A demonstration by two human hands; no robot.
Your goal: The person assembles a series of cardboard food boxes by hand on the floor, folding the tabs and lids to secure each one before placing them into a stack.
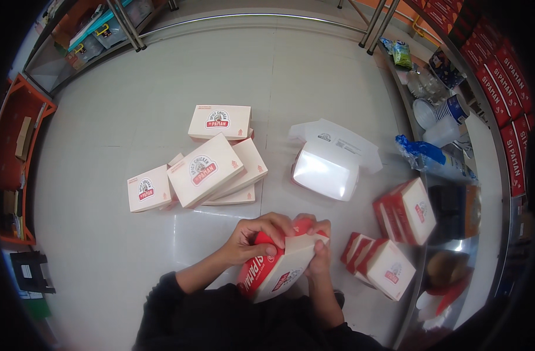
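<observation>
Close to my body, a cream and red cardboard food box (294, 266) is held tilted between both hands. My left hand (253, 237) grips its red side near the upper end, fingers bent over the edge. At the cream corner, my right hand (321, 248) has its thumb on the box's face and its fingers curled over the far end. A red flap shows between the hands; whether it is tucked in I cannot tell. Ahead and to the right, an unfolded box (326, 172) with a white inside lies on the floor, its lid and side flaps spread.
Several closed boxes (206, 169) lie piled on the grey tiled floor (103, 245) ahead left. Two stacks of boxes (405, 210) stand at the right, beside a metal shelf with cups (452, 109) and bags. An orange shelf (24, 140) is at the far left.
</observation>
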